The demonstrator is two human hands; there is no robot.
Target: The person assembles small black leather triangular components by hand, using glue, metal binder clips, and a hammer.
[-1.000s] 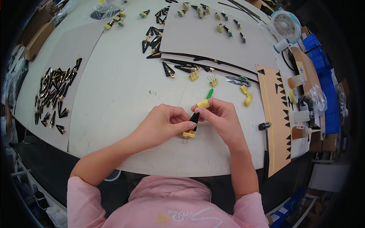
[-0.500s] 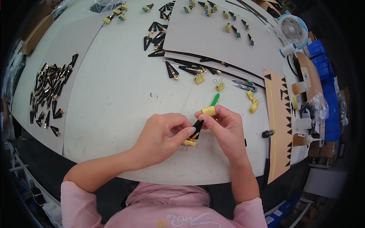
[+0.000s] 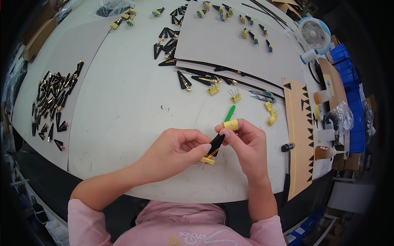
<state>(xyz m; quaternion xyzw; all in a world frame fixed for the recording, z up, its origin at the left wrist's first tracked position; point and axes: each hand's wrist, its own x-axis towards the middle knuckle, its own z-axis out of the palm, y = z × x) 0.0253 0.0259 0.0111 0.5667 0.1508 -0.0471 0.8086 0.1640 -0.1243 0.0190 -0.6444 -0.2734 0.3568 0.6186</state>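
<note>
- Black clip held between both hands above the pale table, near its front edge; narrow tip up and to the right, golden end down.
- Left hand with thumb and forefinger closed together on the clip's lower part, other fingers curled behind.
- Right hand with thumb and forefinger pinched on the clip's tip, other fingers bent.
- Yellow band wrapped round the right forefinger.
- Yellow binder clip at the golden end, probably biting on it, though small and partly covered from this side.
- Green tool lying just beyond the right forefinger.
- Snips farther back, between loose binder clips on the left and a yellow cluster nearer the front.
- Large grey board behind, with black pieces in yellow and blue binder clips.
- Heap of golden-fitted clips well apart, at far left.
- Brown card on the right, edged with black triangles; amber bottle just beside.
- White-and-blue fan at the back right.
</note>
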